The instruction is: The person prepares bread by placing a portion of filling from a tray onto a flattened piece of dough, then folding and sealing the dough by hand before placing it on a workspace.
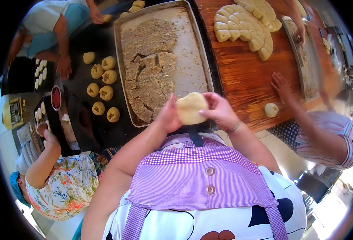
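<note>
Purple apron (200, 180) near pale dough (190, 109) (flat, unevenly round).

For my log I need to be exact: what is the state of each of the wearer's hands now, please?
Left hand: holding the left edge of a flat dough round.
Right hand: holding the same round at its right edge.

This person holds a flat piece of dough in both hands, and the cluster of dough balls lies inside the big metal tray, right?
No: the cluster of dough balls lies on the dark table, left of the big metal tray, as the head view shows. The left hand and right hand do hold the flat piece of dough.
</note>
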Available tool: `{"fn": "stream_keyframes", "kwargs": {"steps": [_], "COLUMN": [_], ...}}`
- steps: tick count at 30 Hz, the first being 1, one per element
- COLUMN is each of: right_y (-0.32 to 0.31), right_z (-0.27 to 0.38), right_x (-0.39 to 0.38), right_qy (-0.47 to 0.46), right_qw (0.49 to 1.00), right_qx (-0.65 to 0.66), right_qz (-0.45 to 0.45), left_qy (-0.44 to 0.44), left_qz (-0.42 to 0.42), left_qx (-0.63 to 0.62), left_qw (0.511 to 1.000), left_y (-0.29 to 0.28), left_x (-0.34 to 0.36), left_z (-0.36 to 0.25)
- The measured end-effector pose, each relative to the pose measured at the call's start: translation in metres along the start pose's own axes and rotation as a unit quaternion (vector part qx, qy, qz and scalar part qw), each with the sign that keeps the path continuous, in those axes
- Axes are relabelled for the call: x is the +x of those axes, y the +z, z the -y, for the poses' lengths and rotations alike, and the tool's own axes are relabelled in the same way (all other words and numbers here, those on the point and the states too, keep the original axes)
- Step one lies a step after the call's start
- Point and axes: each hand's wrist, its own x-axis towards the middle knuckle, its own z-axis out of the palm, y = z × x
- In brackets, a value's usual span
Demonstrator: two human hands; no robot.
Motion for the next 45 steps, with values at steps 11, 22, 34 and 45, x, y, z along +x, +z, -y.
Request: {"fn": "stream_keyframes", "kwargs": {"steps": [11, 22, 34, 45], "right_y": [-0.013, -0.013, -0.054, -0.034], "right_z": [-0.028, -0.004, -0.003, -0.03], "right_x": [0.215, 0.295, 0.218, 0.196], "right_qy": [-0.184, 0.015, -0.01, -0.027], "right_qw": [0.897, 0.917, 0.821, 0.772], "right_qx": [-0.394, -0.387, -0.561, -0.634], "right_qz": [-0.081, 0.091, 0.108, 0.028], "left_qy": [0.167, 0.213, 0.229, 0.196], "left_qz": [-0.031, -0.026, -0.038, -0.063], "left_qx": [-0.064, -0.1, -0.115, -0.043], "left_qw": [0.983, 0.972, 0.966, 0.978], "left_y": [-0.017, -0.05, -0.041, -0.018], "left_x": [-0.106, -0.133, -0.13, -0.1], "left_z": [-0.043, -0.024, -0.033, -0.032]}}
